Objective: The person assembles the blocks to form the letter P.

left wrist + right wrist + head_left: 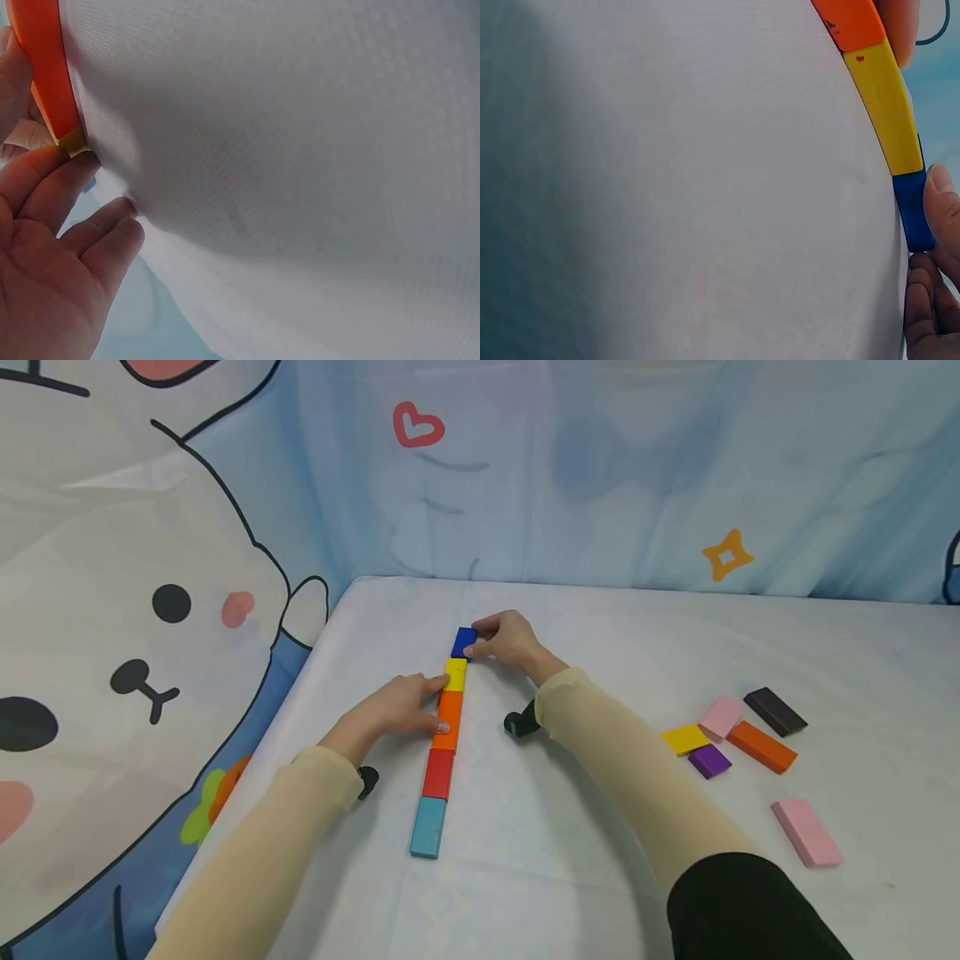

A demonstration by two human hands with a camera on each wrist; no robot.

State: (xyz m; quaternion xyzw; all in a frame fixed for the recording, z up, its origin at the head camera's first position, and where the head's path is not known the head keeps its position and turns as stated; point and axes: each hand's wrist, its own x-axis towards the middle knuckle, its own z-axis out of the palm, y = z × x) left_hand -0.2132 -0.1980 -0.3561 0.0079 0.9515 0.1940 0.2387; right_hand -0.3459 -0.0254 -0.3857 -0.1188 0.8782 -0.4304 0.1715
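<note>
A straight row of flat blocks runs away from me on the white table. From near to far it holds a light blue block (pixel 428 827), a red block (pixel 438 774), an orange block (pixel 449 710), a yellow block (pixel 456 670) and a dark blue block (pixel 462 640). My right hand (pixel 511 642) pinches the dark blue block at the far end, thumb at its side and fingers by its far edge. Along the row's left side, my left hand (pixel 393 706) touches the yellow block with the index finger and the orange block with the thumb.
To the right lies a loose group: a yellow block (pixel 685 739), a purple block (pixel 709 761), a small pink block (pixel 722 717), an orange block (pixel 762 747) and a black block (pixel 776 712). A larger pink block (pixel 807 832) lies nearer. A printed curtain (pixel 600 477) hangs behind the table.
</note>
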